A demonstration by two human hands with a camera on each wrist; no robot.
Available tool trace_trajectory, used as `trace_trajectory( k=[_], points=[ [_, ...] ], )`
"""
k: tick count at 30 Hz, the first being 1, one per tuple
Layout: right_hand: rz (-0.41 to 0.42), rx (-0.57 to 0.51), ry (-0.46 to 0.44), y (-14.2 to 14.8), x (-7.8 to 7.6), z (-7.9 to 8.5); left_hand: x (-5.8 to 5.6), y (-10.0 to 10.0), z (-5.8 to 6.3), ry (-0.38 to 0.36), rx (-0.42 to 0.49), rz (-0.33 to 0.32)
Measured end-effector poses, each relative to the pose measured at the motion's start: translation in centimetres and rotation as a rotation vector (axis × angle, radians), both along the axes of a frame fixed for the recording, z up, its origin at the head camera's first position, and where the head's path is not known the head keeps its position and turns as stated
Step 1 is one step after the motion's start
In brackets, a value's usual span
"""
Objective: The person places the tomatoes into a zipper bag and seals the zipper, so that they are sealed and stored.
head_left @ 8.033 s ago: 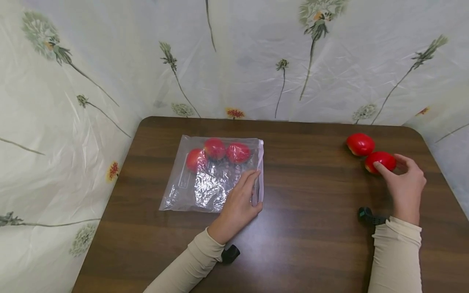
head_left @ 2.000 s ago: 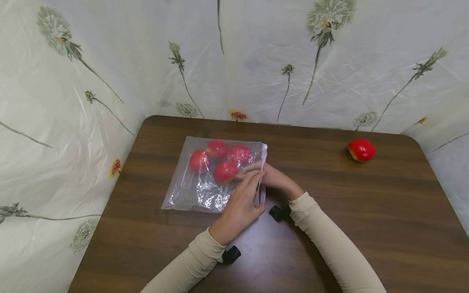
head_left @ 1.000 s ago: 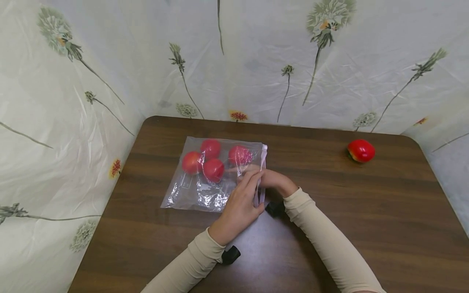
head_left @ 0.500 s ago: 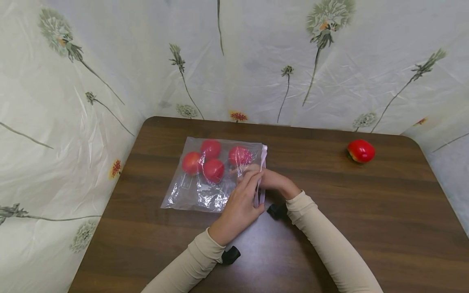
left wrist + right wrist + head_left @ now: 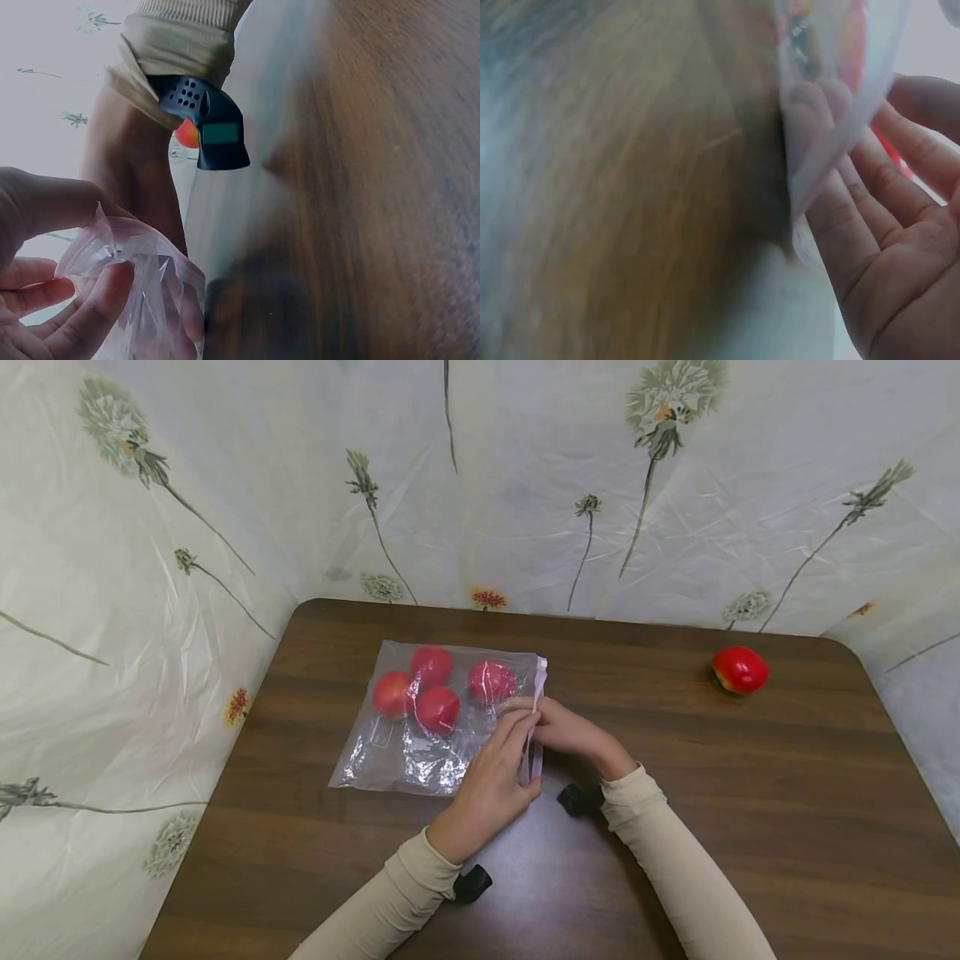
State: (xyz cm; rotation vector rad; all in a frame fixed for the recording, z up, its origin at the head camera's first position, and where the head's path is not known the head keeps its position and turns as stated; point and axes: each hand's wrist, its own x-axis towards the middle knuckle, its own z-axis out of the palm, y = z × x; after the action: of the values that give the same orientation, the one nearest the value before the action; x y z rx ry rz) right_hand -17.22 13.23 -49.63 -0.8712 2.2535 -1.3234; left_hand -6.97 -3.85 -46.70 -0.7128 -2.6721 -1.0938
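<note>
- Left hand [image 5: 491,777]: grasping the bag [image 5: 390,760] at its mouth, thumb and fingers curled on the rim; thumb set apart from the fingers along the strip [image 5: 541,677].
- Right hand [image 5: 570,728]: released, holds nothing. Fingers long and loosely extended, tips inside the bag; right wrist view shows the palm bare and the strip crossing the fingers.
- Bag: clear plastic, flat on the table [image 5: 712,793], mouth facing right. Left hand lies over its near right corner area; right hand enters from the right.
- Four fruits [image 5: 437,710], red, inside the bag. Three cluster toward the far left, well apart from the fingertips; one sits near the mouth, just beside the right fingertips. Contact there: can't tell.
- Fifth fruit [image 5: 739,669]: red, outside the bag, far right of the table, well apart from both hands.
- Pose: left forearm comes in from bottom left, angled up to the mouth. Right forearm comes from bottom right, angled up-left, wrist bent toward the bag. Hands overlap in head view, left nearer the body.
</note>
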Motion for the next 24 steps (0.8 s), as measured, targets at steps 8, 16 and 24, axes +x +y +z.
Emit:
trace_trajectory(
  k=[8, 16, 24],
  points=[
    [-0.044, -0.075, -0.015, 2.0, 0.7, 0.3, 0.0, 0.1, -0.2, -0.004, -0.014, 0.001],
    [-0.165, -0.053, -0.013, 4.1, 1.3, 1.1, 0.0, 0.1, -0.3, -0.012, 0.002, -0.001],
    [-0.274, -0.098, -0.010, 6.5, 1.9, 1.6, 0.0, 0.2, -0.4, -0.032, 0.017, 0.002]
  ],
)
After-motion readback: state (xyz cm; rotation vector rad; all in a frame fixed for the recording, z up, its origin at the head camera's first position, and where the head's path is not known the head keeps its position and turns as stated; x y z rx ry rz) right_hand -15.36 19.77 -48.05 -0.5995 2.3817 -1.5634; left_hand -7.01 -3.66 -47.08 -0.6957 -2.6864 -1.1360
